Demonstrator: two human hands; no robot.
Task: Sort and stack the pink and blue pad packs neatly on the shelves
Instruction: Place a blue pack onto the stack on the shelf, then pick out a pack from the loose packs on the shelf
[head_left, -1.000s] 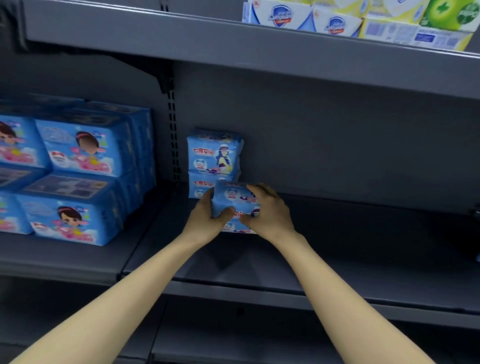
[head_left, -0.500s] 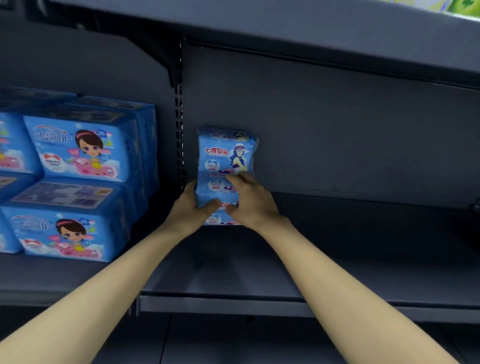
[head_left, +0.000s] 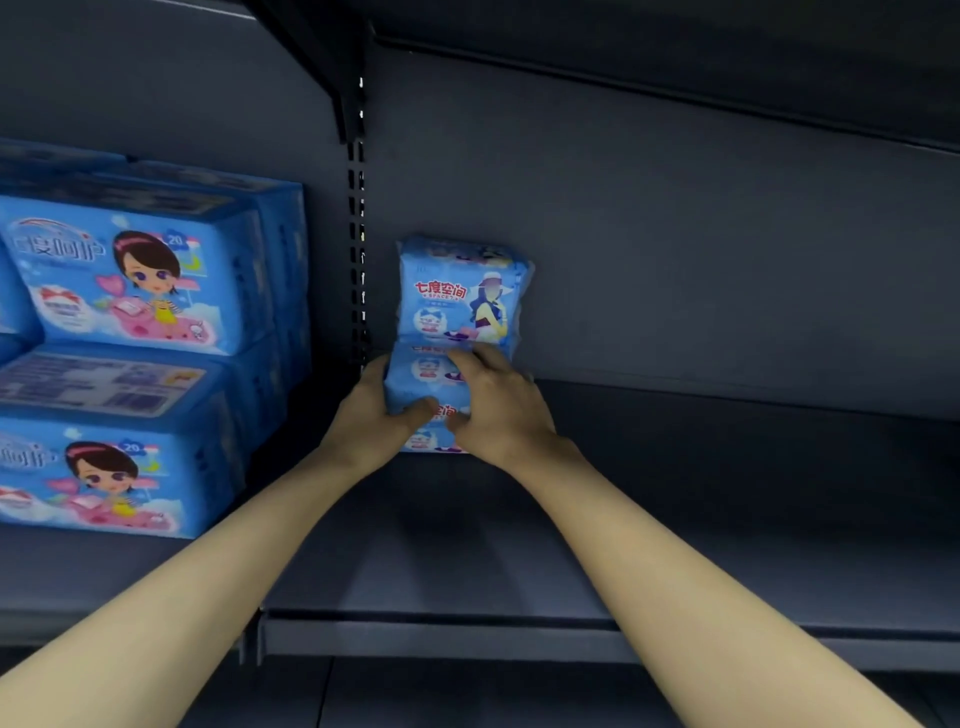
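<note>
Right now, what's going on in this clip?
A person is stocking a store shelf. The left hand and right hand together grip a small blue pad pack, held low against a short stack of matching packs. The stack's top pack stands near the back wall at the left end of the dark shelf. In the next bay to the left, larger blue packs are stacked.

We find small blue pad packs (head_left: 457, 296) stacked at twelve o'clock on a dark grey shelf (head_left: 701, 509), larger blue packs (head_left: 130, 280) piled at nine.
</note>
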